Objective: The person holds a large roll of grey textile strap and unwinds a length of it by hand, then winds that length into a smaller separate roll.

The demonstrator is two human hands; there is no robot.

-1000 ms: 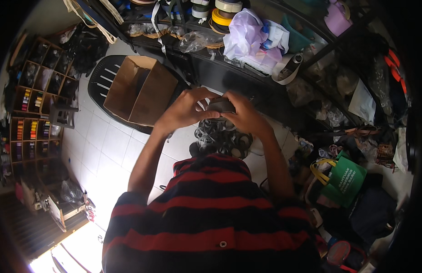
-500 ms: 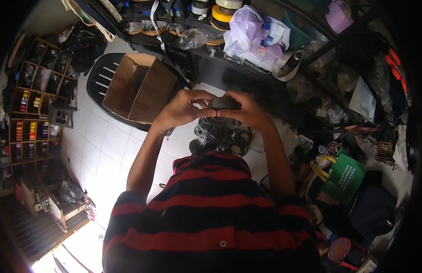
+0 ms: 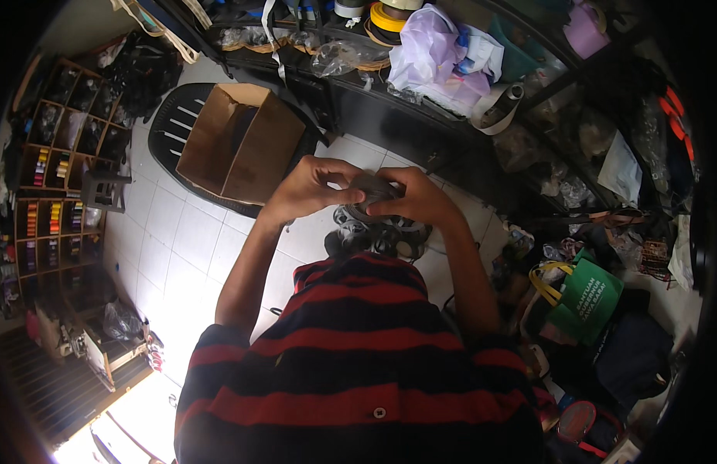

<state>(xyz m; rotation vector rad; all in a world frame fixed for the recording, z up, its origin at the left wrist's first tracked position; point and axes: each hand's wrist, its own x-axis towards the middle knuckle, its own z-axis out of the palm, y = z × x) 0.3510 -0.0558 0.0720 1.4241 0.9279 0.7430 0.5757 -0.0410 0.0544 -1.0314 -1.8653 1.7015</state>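
Observation:
Both hands are closed on one dark grey-brown coil (image 3: 374, 191), apparently a roll of webbing or strap, in front of my chest. My left hand (image 3: 315, 191) pinches its left side, thumb pressed on the near face. On the other side, my right hand (image 3: 413, 198) grips it with thumb and fingers. Beneath the hands, several dark rolled coils (image 3: 405, 243) lie in a heap, partly hidden by my striped shirt and the held roll.
An open cardboard box (image 3: 262, 155) rests on a black slatted plastic chair (image 3: 163, 133) at the left. Ahead, a dark shelf carries tape rolls (image 3: 387, 18) and a pale purple plastic bag (image 3: 428, 50). A green bag (image 3: 587, 301) stands among clutter on the right; a thread rack (image 3: 53, 174) is far left.
The coil has tilted and turned between my hands. My right fingers and thumb have shifted around it, and the right hand sits slightly lower. The view has moved a little.

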